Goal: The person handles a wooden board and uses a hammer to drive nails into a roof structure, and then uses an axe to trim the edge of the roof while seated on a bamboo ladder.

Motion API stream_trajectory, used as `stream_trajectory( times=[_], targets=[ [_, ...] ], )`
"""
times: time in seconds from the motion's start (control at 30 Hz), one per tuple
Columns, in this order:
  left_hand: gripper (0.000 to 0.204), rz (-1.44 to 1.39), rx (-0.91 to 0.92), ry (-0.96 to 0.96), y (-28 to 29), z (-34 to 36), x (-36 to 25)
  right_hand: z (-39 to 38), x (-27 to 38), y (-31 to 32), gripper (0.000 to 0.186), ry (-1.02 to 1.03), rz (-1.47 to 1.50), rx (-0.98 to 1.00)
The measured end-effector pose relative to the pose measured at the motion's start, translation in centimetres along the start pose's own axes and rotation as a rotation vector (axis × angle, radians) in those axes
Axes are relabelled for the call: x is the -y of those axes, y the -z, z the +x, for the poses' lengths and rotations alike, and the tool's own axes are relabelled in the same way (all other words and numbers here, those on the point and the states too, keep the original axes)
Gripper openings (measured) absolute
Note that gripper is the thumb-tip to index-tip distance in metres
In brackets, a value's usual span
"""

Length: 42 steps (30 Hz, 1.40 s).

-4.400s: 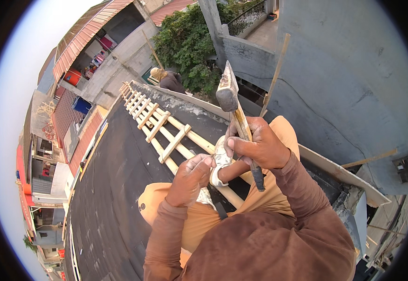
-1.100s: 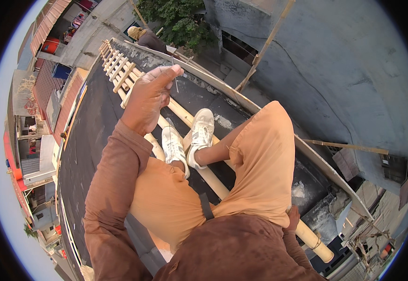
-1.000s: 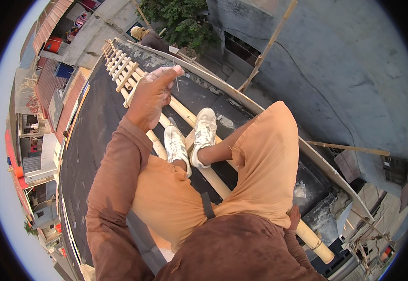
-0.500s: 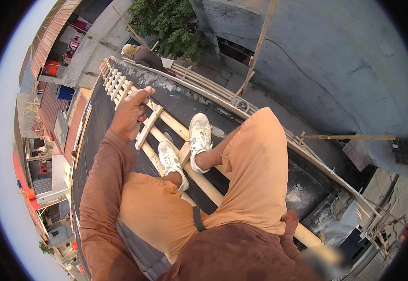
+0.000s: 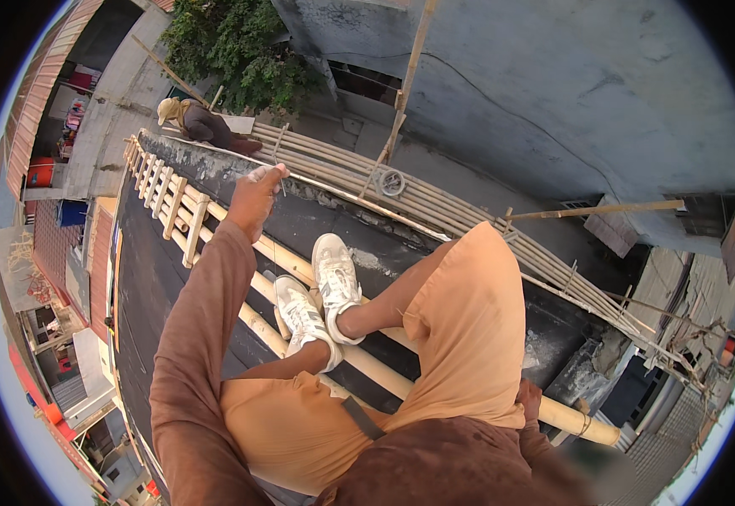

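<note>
Smooth, pale bamboo in the ladder (image 5: 216, 244) and stacked poles (image 5: 435, 202). Rough, matt black roof sheeting (image 5: 157, 287). Soft tan cloth shorts (image 5: 460, 337), scuffed white leather shoes (image 5: 334, 282).

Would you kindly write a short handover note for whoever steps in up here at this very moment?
Left hand: stretched forward over the bamboo ladder frame, fingers closed on something small and pale; what it is cannot be made out.
Right hand: low by the right hip, next to the thick bamboo pole; its grip is hidden.
Position: seated on the dark roof, both white shoes resting on the poles.
Nearby: a bundle of bamboo poles along the roof edge; another person crouches beyond the far end.
Done and left: the pictures do not settle either.
</note>
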<state>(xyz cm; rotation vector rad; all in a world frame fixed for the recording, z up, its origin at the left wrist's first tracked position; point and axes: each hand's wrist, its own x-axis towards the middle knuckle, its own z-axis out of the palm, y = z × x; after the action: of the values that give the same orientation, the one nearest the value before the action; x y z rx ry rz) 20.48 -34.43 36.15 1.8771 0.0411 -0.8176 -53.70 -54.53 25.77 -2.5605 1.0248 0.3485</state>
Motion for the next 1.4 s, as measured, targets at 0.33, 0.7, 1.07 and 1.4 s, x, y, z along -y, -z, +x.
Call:
stream_trajectory(
  times=[0.33, 0.7, 1.07, 1.4],
  targets=[
    [0.031, 0.138, 0.113, 0.0, -0.1, 6.1, 8.4, -1.2, -2.4, -1.2, 0.016, 0.14, -0.09, -0.026],
    [0.03, 0.804, -0.067, -0.604, -5.8, 13.8, 7.8, 1.4, 7.2, 5.5, 0.049, -0.138, -0.117, 0.049],
    [0.034, 0.783, -0.11, -0.647, -13.4, 19.6, 16.1, 3.5, 10.1, 7.6, 0.036, -0.139, -0.063, 0.081],
    [0.04, 0.717, -0.018, -0.405, -13.5, 20.7, 17.1, 2.8, 9.2, 6.9, 0.046, -0.154, 0.007, 0.012]
  ],
)
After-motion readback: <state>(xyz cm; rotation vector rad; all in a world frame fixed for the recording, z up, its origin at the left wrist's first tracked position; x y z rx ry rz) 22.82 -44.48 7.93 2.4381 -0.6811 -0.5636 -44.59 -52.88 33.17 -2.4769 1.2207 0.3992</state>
